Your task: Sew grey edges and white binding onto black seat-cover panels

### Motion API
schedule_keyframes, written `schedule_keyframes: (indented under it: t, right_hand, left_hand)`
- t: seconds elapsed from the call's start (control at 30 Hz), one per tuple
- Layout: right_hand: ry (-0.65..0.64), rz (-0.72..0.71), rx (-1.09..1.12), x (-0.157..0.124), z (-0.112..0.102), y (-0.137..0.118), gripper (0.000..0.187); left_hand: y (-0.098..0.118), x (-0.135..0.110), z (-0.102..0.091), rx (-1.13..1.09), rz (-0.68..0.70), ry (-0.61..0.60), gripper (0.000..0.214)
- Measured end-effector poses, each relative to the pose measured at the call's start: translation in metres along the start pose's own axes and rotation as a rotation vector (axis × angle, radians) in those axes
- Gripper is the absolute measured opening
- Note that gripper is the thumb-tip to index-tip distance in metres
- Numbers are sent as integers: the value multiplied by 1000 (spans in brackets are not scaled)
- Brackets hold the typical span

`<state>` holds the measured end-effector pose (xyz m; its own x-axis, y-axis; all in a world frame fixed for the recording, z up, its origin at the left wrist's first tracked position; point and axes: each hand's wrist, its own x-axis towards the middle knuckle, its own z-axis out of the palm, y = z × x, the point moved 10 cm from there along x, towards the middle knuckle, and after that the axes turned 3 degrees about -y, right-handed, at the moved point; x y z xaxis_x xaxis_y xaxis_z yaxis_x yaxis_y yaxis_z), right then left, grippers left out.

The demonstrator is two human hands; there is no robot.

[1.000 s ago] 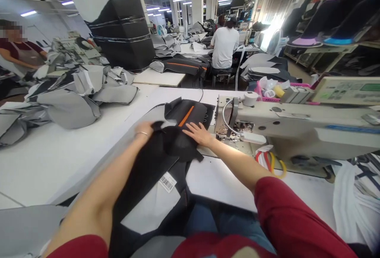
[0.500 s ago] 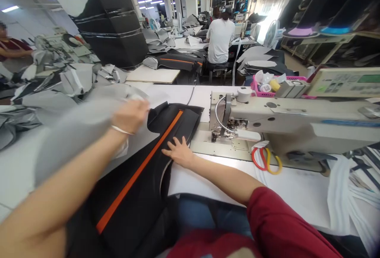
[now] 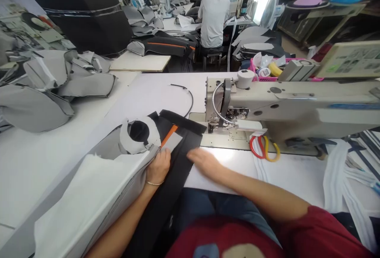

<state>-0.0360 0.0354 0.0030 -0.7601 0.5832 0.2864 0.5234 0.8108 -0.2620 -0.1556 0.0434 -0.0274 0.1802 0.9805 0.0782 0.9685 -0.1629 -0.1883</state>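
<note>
My left hand point(image 3: 159, 166) is closed on the edge of a grey fabric panel point(image 3: 118, 188) with a white backing and a round, white-edged cutout at its far end. That panel lies folded over a black fabric piece point(image 3: 175, 171) with an orange stripe point(image 3: 169, 135), mostly covered now. A short grey strip juts out past my left fingertips. My right hand point(image 3: 206, 164), slightly blurred, is at the black piece's right edge with its fingers stretched out and nothing in them. Just beyond is the sewing machine point(image 3: 228, 107), its needle area right of the black piece's far corner.
Red-and-yellow-handled scissors point(image 3: 265, 148) lie before the machine. White strips point(image 3: 335, 183) hang at the right. A pink basket point(image 3: 267, 76) stands behind the machine. Grey sewn pieces point(image 3: 35, 103) are piled at the left. A person in a white shirt point(image 3: 214, 18) sits farther back.
My left hand has come down and right, folding the grey panel over the black piece and its stripe. My right hand has shifted right, its fingers less spread. The view has tilted down.
</note>
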Motion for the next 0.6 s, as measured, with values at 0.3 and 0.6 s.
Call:
schedule_keyframes:
  t: [0.3, 0.6]
  right_hand:
    - [-253, 264, 102, 45, 20, 105, 48]
    - [-135, 366, 166, 54, 15, 119, 48]
  left_hand:
    - [8, -4, 9, 13, 49, -67, 44]
    - [34, -1, 4, 29, 179, -160, 46]
